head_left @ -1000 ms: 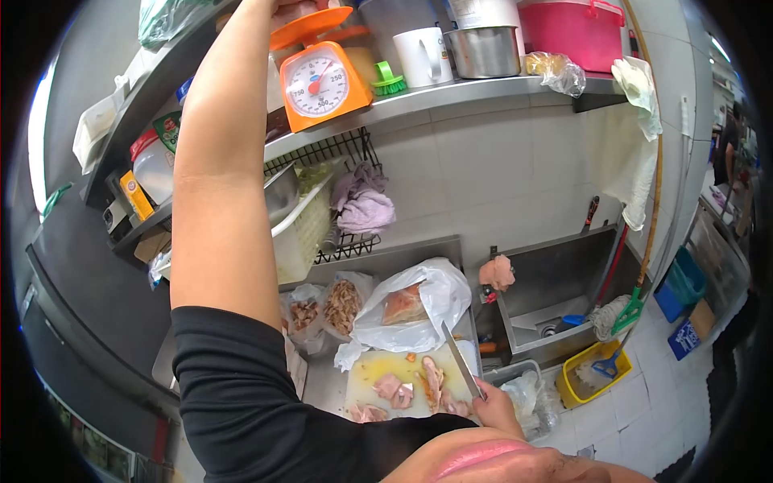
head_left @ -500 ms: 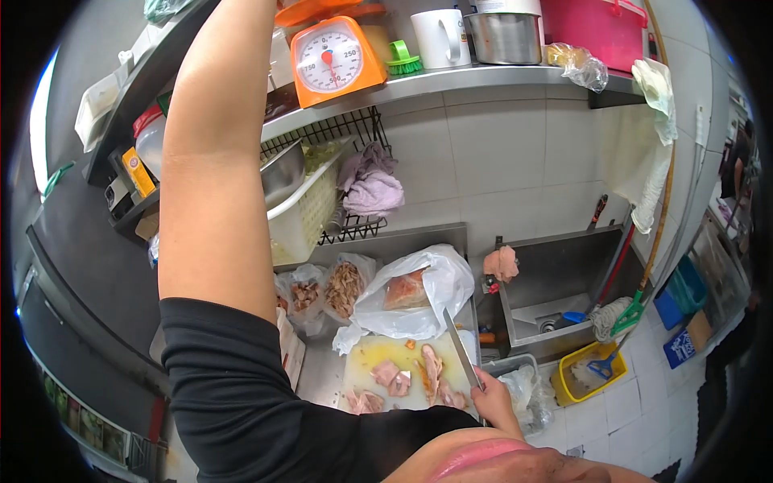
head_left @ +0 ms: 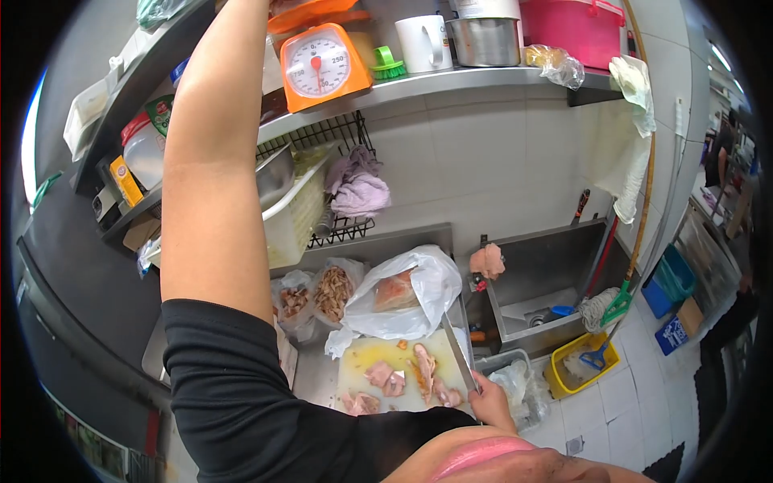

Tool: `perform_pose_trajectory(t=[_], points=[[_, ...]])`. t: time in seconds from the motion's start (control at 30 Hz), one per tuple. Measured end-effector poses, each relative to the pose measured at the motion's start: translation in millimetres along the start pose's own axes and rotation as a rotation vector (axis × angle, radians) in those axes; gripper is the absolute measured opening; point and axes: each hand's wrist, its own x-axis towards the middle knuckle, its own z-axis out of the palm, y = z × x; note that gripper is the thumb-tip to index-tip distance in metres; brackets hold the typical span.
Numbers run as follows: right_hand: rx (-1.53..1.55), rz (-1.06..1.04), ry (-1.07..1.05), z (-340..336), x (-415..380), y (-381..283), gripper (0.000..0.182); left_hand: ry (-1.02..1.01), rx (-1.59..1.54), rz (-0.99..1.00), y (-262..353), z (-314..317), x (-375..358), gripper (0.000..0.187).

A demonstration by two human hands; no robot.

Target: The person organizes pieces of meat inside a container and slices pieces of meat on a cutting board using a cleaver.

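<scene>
The right hand [head_left: 493,401] is wrapped around the handle of a knife [head_left: 460,351], low on the right. The blade's long axis runs away from the person, its tip leaning left toward a white plastic bag [head_left: 439,278]; whether the tip touches the bag is hard to tell.

Just left of the blade, on a cutting board [head_left: 349,374] set on the metal worktop [head_left: 316,378], lie the raw meat pieces [head_left: 385,377]. The nearest of these, a long strip [head_left: 423,369], points roughly the same way as the knife. The right hand is the nearer one to this meat, which lies to its left.

The left arm [head_left: 213,217] reaches up past the shelf [head_left: 451,83], just left of an orange scale [head_left: 346,92] whose needle points downward. The left hand lies beyond the top edge of the view, so I cannot tell whether it is spread or gripping anything. Beyond the board, the white bag holds a larger chunk [head_left: 394,291], beside two smaller bags of pieces [head_left: 332,294].
</scene>
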Motion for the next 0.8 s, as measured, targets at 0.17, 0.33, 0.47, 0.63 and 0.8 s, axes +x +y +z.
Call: perform_pose_trajectory(t=[0.17,0.33,0.47,0.63,0.8], points=[[0.011,0.041,0.015,4,-1,9,0.052,-0.015,-0.12,0.032,0,3,-20,0.057],[0.024,0.039,0.028,-2,-2,-1,0.052,0.181,-0.228,-0.127,-10,-1,7,0.068],[0.002,0.138,-0.045,-9,-2,-14,0.051,0.153,-0.409,-0.054,-17,1,17,0.069],[0.035,0.105,-0.089,-2,14,-6,0.052,0.112,-0.556,0.009,-22,3,23,0.07],[0.082,-0.004,-0.047,9,30,0,0.049,0.148,-0.585,-0.007,-40,0,33,0.073]])
